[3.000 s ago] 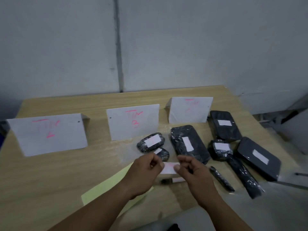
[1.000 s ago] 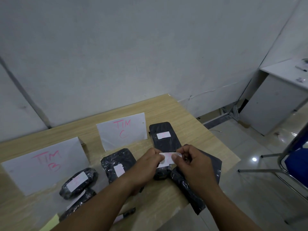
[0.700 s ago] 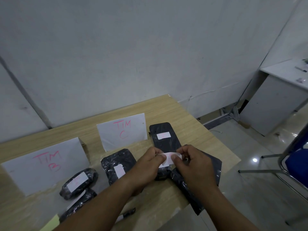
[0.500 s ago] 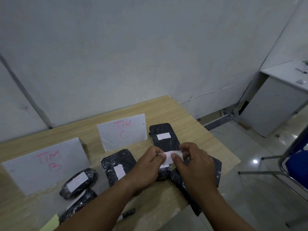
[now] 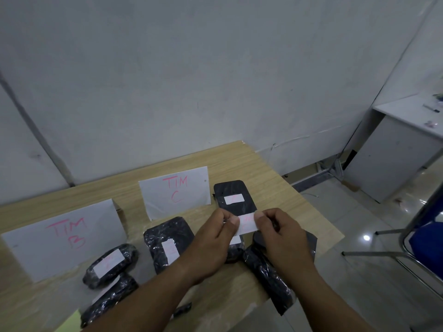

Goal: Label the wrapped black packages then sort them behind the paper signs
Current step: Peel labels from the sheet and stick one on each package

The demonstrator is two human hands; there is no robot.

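worktop (image 5: pixel 239 161) carries two paper signs, "tim b" (image 5: pixel 64 236) and "tim c" (image 5: pixel 175 190), with wrapped black packages (image 5: pixel 167 243) in front of and beside them, most already labelled. left hand (image 5: pixel 211 245) and right hand (image 5: pixel 285 238) each pinch one end of a white label (image 5: pixel 247 224), long axis left-right, above the packages. against half a second ago, the label is pulled flatter and wider. no containers seen.

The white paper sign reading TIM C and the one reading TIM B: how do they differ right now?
The white paper sign reading TIM C stands farther back, toward the wall; the white paper sign reading TIM B stands nearer the camera and further left. The TIM C sign has a flat black wrapped package beside its right edge; the TIM B sign has a rounded one in front. Both are upright with pink lettering.
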